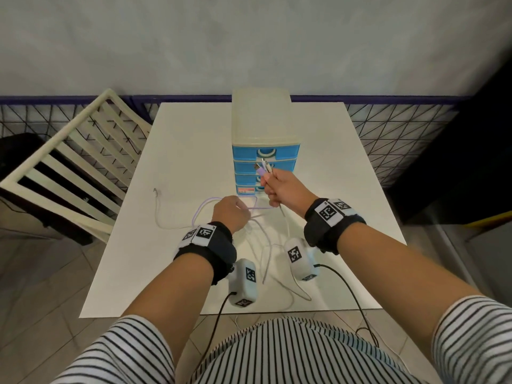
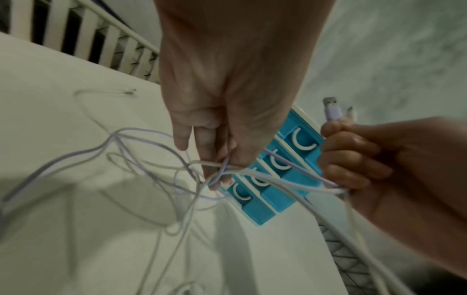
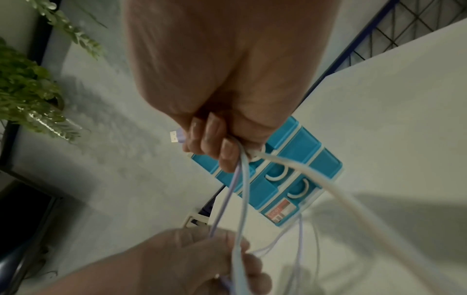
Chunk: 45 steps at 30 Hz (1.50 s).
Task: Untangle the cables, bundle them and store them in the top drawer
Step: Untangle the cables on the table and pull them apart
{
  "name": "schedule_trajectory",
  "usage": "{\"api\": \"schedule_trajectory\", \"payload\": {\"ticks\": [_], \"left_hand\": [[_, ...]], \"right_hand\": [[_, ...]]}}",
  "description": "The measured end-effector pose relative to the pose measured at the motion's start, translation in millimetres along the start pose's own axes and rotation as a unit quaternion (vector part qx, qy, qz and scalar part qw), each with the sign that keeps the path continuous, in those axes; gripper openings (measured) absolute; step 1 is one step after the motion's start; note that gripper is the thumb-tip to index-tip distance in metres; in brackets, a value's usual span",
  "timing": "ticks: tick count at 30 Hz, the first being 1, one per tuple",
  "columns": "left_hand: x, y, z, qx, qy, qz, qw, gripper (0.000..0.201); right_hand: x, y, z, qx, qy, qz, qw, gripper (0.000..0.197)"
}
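While right hand fists cable plugs upward, left hand pinches tangled cables

Lilac and white cables — blue-fronted, cream drawer unit — striped sleeves.

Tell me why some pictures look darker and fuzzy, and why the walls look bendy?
Head view: bright and sharp, but the wide lens bows the table edges and the wall. Left wrist view: dimmer, with the cables smeared soft and grey shadows on the table beneath them. Right wrist view: dimmest, greenish; the left hand near the lens is blurred, while the drawer unit stays fairly clear.
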<state>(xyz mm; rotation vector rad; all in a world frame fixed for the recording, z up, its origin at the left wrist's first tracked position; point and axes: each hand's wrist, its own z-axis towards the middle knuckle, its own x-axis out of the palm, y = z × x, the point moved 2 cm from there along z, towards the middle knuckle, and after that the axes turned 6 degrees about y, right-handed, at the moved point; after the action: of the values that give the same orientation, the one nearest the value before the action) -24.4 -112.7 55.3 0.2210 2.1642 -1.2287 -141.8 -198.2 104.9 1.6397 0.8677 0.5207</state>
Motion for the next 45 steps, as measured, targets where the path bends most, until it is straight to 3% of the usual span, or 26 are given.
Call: {"api": "schedule_trajectory", "payload": {"ticks": [3, 6, 10, 12, 14, 16, 20, 28, 31, 34, 36, 38, 41, 43, 45], "left_hand": [[-12, 17, 0, -0.035, -0.042, -0.009, 0.998, 0.017], [-27, 31, -3, -0.015, -0.075, 0.034, 0.996, 0.011], [-30, 33, -5, 0.045, -0.055, 0.048, 0.996, 0.015], [-31, 35, -4, 0.062, -0.051, 0.122, 0.989, 0.014], [-31, 36, -5, 0.061, -0.063, 0.206, 0.975, 0.011], [-32, 36, -5, 0.037, -0.071, 0.177, 0.981, 0.007], [-37, 39, -1, -0.013, -0.069, 0.048, 0.996, 0.029], [-41, 33, -12, 0.013, -0.054, 0.159, 0.986, 0.054], [-42, 35, -9, 0.044, -0.04, 0.209, 0.976, 0.051], [-40, 38, -7, 0.032, 0.049, 0.047, 0.997, 0.048], [-40, 32, -10, 0.027, 0.089, -0.075, 0.993, 0.037], [-38, 30, -11, 0.0, 0.138, -0.166, 0.976, 0.031], [-40, 34, -13, -0.022, 0.205, -0.308, 0.929, 0.023], [-47, 36, -13, -0.026, 0.226, -0.335, 0.914, 0.022], [-53, 39, -13, -0.001, 0.239, -0.248, 0.939, 0.018]], "right_hand": [[-6, 5, -2, 0.004, -0.006, -0.03, 1.0, 0.034], [-19, 9, -5, 0.004, -0.018, -0.053, 0.998, 0.034], [-24, 16, -4, -0.007, -0.024, -0.08, 0.997, 0.034], [-28, 20, -3, -0.01, -0.024, -0.103, 0.994, 0.034], [-33, 21, -3, -0.013, -0.027, -0.117, 0.993, 0.034], [-37, 19, -3, -0.02, -0.029, -0.133, 0.99, 0.034], [-44, 14, -6, -0.026, -0.044, -0.148, 0.988, 0.035], [-62, 20, -8, -0.046, -0.063, -0.186, 0.98, 0.035], [-66, 24, -6, -0.058, -0.071, -0.204, 0.975, 0.035], [-73, 27, -5, -0.059, -0.087, -0.21, 0.972, 0.035], [-76, 29, -4, -0.061, -0.093, -0.211, 0.971, 0.035], [-77, 31, -3, -0.064, -0.096, -0.213, 0.97, 0.035], [-84, 32, -1, -0.062, -0.108, -0.219, 0.968, 0.035], [-91, 32, 0, -0.054, -0.12, -0.195, 0.972, 0.034], [-97, 33, -1, -0.05, -0.129, -0.185, 0.973, 0.033]]}}
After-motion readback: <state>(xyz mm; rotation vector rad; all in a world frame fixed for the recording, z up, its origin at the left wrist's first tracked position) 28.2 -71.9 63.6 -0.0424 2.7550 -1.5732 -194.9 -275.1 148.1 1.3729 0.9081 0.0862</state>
